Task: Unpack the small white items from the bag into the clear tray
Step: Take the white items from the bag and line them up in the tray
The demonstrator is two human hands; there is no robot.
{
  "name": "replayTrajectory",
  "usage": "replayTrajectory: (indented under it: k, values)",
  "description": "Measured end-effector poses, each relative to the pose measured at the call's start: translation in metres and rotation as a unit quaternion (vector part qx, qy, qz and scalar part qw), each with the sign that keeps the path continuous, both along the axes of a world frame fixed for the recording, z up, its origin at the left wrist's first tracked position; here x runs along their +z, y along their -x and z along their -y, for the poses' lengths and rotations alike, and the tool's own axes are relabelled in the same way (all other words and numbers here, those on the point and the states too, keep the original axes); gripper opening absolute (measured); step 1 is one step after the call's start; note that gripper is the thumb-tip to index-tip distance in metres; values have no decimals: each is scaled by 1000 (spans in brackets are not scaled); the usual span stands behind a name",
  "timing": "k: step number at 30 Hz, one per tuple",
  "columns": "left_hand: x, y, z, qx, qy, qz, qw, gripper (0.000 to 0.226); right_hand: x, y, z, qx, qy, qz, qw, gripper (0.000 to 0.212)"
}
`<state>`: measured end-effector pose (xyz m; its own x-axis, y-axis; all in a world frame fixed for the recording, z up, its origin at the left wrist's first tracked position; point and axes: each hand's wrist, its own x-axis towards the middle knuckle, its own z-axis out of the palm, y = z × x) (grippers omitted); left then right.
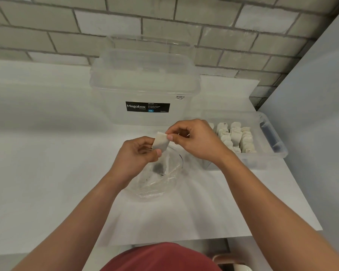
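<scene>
A small white item [160, 142] is pinched between both hands above the white table. My left hand [139, 155] grips its lower edge, and my right hand [194, 139] holds its upper right corner with thumb and forefinger. Just below the hands lies a crumpled clear plastic bag [160, 178] with dark specks inside; it looks nearly flat. The clear tray [270, 141] stands to the right of my right hand, and several small white items [235, 137] stand packed in rows in it.
A large clear storage box [145, 87] labelled Megabox, lid on, stands behind the hands against the brick wall. A pale wall panel [311, 94] closes the right side. The table's front edge [204, 238] runs close to my body.
</scene>
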<state>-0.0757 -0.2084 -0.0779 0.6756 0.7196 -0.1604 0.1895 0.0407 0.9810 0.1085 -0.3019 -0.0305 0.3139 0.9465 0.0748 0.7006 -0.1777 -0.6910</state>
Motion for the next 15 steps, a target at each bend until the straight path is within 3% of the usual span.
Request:
replayTrajectory:
  k: [2, 5, 9, 12, 15]
  values:
    - [2, 0, -2, 6, -36, -27, 999, 18, -3, -2, 1, -9, 18, 14, 1000, 15]
    - [10, 2, -9, -35, -183, -119, 975, 22, -6, -1, 5, 16, 37, 49, 998, 38]
    - [27, 0, -17, -80, -308, -155, 935, 29, -13, 5, 6, 21, 30, 37, 999, 14]
    - [31, -3, -16, -16, -220, -84, 972, 42, -22, 9, 7, -39, -19, -96, 994, 5]
    - [32, -5, -10, -1, -38, -8, 999, 50, -24, 17, 8, -119, -87, -311, 939, 9]
